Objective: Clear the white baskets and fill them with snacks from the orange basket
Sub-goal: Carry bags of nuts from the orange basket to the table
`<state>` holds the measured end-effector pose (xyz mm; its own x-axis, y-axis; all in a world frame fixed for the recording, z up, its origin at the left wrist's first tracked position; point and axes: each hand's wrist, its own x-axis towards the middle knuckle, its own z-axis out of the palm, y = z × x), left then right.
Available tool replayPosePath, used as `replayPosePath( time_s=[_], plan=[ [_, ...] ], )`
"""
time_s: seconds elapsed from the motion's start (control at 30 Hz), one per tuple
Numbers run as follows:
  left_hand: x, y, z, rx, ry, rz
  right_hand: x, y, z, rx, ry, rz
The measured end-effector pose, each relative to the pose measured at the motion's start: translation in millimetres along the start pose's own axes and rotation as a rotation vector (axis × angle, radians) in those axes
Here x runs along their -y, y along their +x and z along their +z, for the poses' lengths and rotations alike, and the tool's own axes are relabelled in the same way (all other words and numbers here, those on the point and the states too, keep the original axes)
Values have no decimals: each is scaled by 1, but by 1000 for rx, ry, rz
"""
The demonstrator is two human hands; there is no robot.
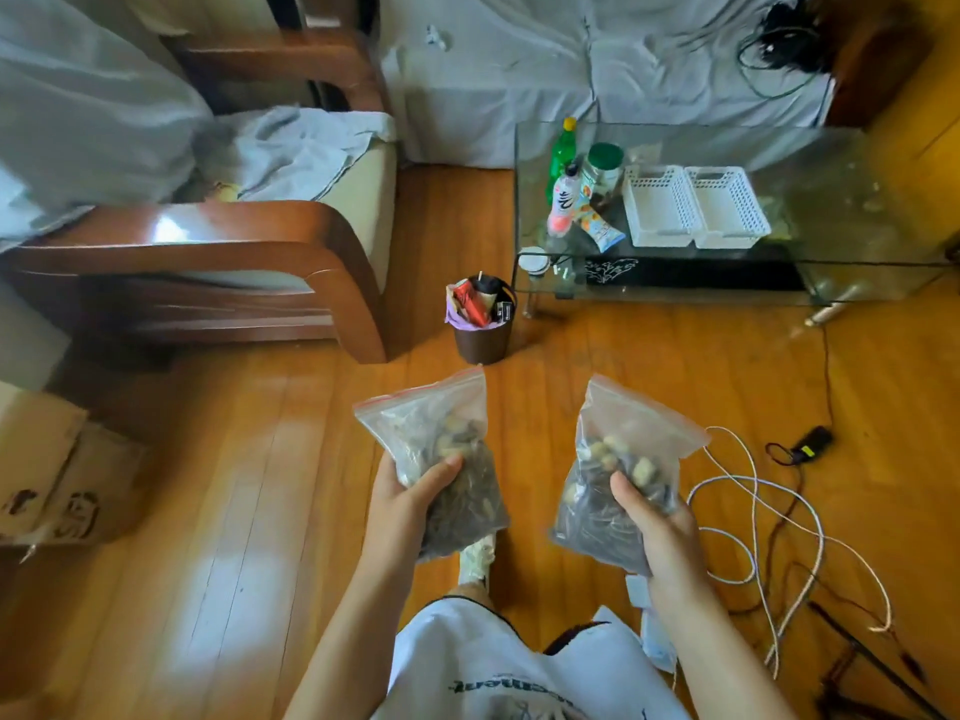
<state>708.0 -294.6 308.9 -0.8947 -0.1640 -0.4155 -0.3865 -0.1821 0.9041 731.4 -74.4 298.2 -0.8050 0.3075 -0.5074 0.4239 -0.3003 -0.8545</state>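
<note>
Closest to me, my left hand was wrapped around the lower half of one zip bag of dark seeds and pale nuts, thumb pressed across its front, while my right hand gripped a second zip bag of the same mix in the same way. Both bags stood upright above the wooden floor, well apart from each other, their red-edged seals at the top. Ahead on the floor stood a brown waste bin stuffed with wrappers, just beside the corner of the glass worktop. On that worktop the two white baskets sat side by side, touching, and both looked bare inside. Left of them stood a green bottle, a pink-bottomed bottle, a green-lidded jar and a snack packet lying flat. White cables curled over the floor to my right, and a wooden armchair stood at my left. I could not see the orange basket.
</note>
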Motion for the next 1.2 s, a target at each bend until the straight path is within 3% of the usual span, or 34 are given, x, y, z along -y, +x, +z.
replayPosePath(
  time_s=[0.23,0.47,0.7,1.0,1.2],
  plan=[
    [-63,117,57,132,78,27,73,86,23,-118,48,-63],
    [-80,187,151,275,149,-21,107,163,-9,-244,145,-32],
    [-85,255,293,360,159,-40,161,282,-80,-297,147,-66],
    [-119,321,515,405,198,-34,288,430,-213,-299,128,-92],
    [-121,347,520,333,226,-53,302,466,-222,-273,128,-62]
  ],
)
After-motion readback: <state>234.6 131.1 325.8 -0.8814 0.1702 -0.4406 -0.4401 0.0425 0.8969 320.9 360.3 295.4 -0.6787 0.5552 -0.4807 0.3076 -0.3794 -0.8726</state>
